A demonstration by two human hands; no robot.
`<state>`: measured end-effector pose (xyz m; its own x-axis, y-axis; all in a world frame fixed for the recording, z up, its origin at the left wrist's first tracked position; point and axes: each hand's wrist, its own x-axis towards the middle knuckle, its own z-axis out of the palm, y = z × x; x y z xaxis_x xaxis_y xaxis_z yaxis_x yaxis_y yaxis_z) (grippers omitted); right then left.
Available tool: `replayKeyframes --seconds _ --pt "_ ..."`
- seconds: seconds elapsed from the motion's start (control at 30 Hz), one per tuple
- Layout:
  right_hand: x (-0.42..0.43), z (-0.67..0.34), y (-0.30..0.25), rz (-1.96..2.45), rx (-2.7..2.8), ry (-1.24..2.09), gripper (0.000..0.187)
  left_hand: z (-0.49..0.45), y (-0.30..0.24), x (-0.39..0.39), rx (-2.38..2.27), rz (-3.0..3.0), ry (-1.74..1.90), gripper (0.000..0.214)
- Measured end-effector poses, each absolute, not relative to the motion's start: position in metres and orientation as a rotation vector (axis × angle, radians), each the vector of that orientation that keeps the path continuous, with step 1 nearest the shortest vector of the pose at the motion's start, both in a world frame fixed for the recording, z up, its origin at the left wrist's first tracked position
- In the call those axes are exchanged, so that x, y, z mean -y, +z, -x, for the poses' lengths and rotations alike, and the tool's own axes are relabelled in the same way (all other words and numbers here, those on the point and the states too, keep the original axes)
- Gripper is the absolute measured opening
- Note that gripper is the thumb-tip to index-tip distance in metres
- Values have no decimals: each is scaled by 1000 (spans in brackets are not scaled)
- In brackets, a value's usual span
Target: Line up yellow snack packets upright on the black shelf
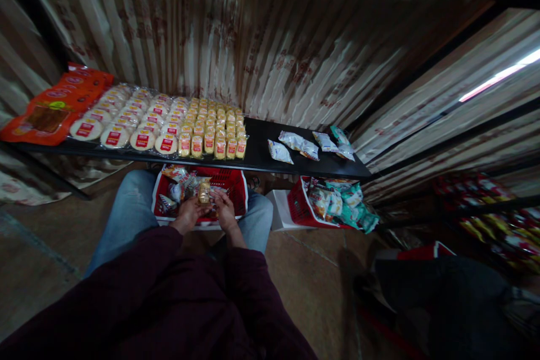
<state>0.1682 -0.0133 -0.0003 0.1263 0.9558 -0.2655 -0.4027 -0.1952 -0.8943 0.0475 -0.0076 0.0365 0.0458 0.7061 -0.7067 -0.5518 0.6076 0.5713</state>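
Note:
Between my hands is a small yellowish packaged snack [204, 192] in clear wrapping, held over a red basket [241, 194] in front of my knees. My left hand [189, 215] is closed round its lower left side. The fingers of my right hand [223, 211] come in from the right, close to the packet; whether they grip it is hard to see. Several snack packets [179, 175] lie in the basket. Above it, the black shelf [256, 140] carries rows of yellow wrapped snacks [211, 129] and round white wrapped snacks [141, 138].
An orange snack bag [59, 104] lies at the shelf's left end, and several white packets [280, 151] at its right. Another red basket [298, 205] holds green and white packets, beside a white box [280, 211]. A person's dark-clothed leg [442, 292] is at lower right.

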Motion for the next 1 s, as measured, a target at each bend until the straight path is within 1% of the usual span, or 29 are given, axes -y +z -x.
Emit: replayKeyframes --seconds 0.2,0.3,0.47,0.57,0.7,0.9,1.0 --pt "14 -171 4 1110 626 1460 42 -40 33 6 -1099 -84 861 27" --pt "14 -171 5 1091 612 1451 40 -39 32 6 -1115 -60 841 27" --pt "15 -169 7 1081 556 1459 44 -42 36 5 -1092 -9 872 24" --pt "15 -169 9 1078 557 1476 41 -44 38 5 -1094 -16 919 22" --pt "16 -168 11 1097 635 1474 37 -46 40 8 -1179 -161 984 21" --pt "17 -166 9 1137 731 1436 40 -54 37 11 -1361 -484 958 40" --pt "17 -166 6 1181 760 1399 43 -58 31 9 -1458 -731 920 44"
